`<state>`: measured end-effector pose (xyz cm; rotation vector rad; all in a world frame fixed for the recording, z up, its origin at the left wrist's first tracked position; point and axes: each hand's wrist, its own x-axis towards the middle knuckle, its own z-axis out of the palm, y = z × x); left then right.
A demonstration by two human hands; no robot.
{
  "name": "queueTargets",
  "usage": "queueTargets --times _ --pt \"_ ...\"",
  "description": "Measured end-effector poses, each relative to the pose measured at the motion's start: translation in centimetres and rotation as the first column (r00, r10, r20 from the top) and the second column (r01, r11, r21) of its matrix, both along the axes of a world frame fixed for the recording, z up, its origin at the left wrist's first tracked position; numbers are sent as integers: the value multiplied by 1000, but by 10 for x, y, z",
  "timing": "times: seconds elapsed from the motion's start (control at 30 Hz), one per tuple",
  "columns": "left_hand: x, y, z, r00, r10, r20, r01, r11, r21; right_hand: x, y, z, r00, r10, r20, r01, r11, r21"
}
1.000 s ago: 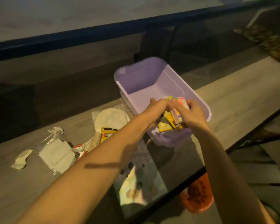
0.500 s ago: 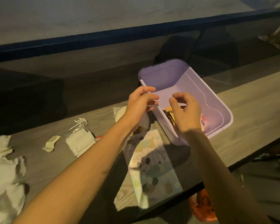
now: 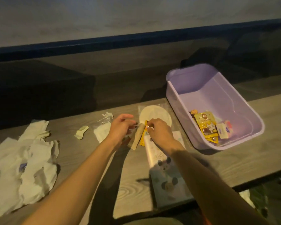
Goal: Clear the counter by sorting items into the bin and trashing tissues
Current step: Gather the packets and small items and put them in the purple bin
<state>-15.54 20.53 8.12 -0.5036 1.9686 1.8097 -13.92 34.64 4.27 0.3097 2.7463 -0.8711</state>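
Note:
A lilac plastic bin point(image 3: 250, 120) stands on the wooden counter at the right, holding yellow sachets point(image 3: 204, 122) and a small pale packet point(image 3: 223, 131). Left of it lie a round white pad in clear wrap point(image 3: 154, 115), a beige stick packet point(image 3: 137, 138) and a yellow sachet point(image 3: 143, 137). My left hand point(image 3: 121, 127) hovers over the stick packet, fingers curled, its hold unclear. My right hand point(image 3: 159, 131) pinches at the yellow sachet's top edge. Crumpled white tissues point(image 3: 26, 163) lie at the far left.
A pouch printed with cartoon animals point(image 3: 167, 179) lies under my right forearm near the front edge. A clear bag with a white pad point(image 3: 102, 130) and a small crumpled scrap point(image 3: 81, 133) lie between the tissues and my hands. The counter's front edge runs lower right.
Both hands left the bin, where the sachets and pale packet now lie, and moved left down to the small packets beside the round pad. The view swung left, showing the tissues.

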Motion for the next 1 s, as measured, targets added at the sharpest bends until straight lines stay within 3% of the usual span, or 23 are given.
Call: queueTargets --times 0.1,0.23,0.4,0.53,0.73,0.83,1.0 --pt "6 -11 -20 999 -40 27 41 997 -60 -6 -4 -6 999 26 31 -31 988 153" --pt "14 -17 -44 982 -187 1 183 956 -228 -15 -8 -8 999 5 52 -15 981 194" --pt "17 -20 -51 982 -182 -43 170 965 -199 -29 -6 -8 997 -12 81 -5 980 200" --pt "16 -24 -45 984 -144 -107 125 979 -163 -32 -1 -2 999 -36 11 36 999 3" --pt "21 -30 -12 962 -185 -201 189 982 2 -24 -6 56 982 138 -127 -178 901 -397" --pt "17 -38 3 944 -246 -221 257 966 20 -22 -19 80 978 177 -113 -210 805 -554" --pt "18 -55 6 948 -290 -135 294 956 11 -23 -38 75 981 196 -7 -152 738 -658"
